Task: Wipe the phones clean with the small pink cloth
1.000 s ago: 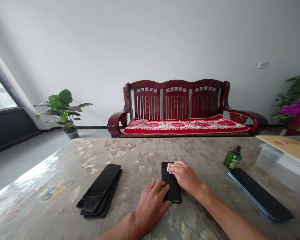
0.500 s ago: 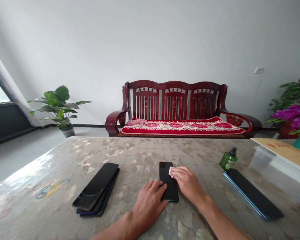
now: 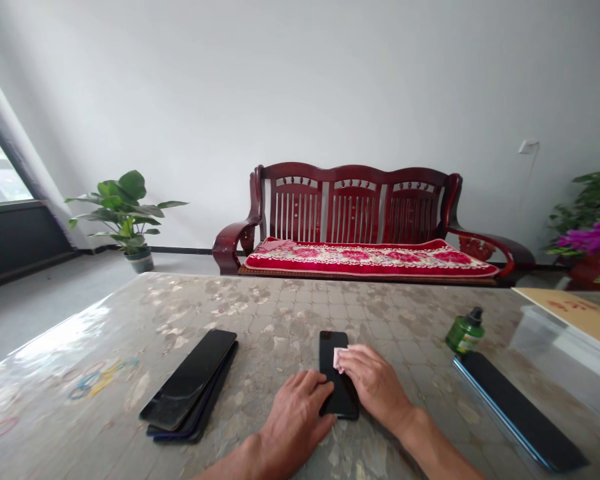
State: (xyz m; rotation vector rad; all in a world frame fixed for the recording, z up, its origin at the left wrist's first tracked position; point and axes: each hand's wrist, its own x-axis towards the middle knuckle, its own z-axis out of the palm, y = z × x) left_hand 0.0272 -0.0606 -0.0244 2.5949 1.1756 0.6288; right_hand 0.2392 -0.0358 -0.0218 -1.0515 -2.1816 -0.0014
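Observation:
A black phone [image 3: 338,399] lies flat on the patterned tabletop in front of me, its camera block at the far end. My left hand [image 3: 300,420] holds it at the left side, with the index finger on its surface and the thumb at the near edge. Pinched in the fingers of my right hand [image 3: 377,387] is a small folded pink cloth [image 3: 338,360], pressed onto the phone's upper half. My right palm partly covers the phone's right edge.
Left of my hands is a stack of phones [image 3: 193,380], with rubber bands [image 3: 97,380] beyond. On the right lie more dark phones [image 3: 520,410], beside a green bottle [image 3: 465,331] and a clear plastic box [image 3: 555,347]. A wooden bench [image 3: 355,207] stands behind the table.
My right hand has moved the pink cloth slightly down and left over the phone. My left hand stays on the phone's left side. The whole view has shifted a little.

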